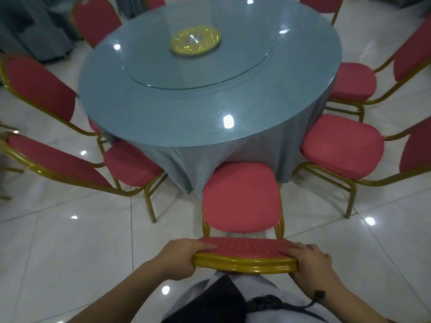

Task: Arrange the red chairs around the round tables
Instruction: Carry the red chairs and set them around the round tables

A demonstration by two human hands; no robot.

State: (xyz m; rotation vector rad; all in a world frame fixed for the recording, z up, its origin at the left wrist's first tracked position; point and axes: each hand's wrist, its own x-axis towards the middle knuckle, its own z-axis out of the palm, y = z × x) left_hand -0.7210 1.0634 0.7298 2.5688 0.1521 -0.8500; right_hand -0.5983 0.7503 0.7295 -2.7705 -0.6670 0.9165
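Note:
A red chair [241,197] with a gold frame stands right in front of me, its seat front touching the grey cloth of the round table [210,94]. My left hand [184,257] grips the left end of its backrest top. My right hand [307,262] grips the right end. Other red chairs ring the table: two on the left [133,162] [39,87], two on the right [342,145] [352,81], and more at the far side [95,19].
A glass turntable with a yellow centre disc [194,40] lies on the table. Glossy white floor tiles [70,241] spread around me. Grey draped cloth [35,31] hangs at the far left. A gap lies between the held chair and each neighbour.

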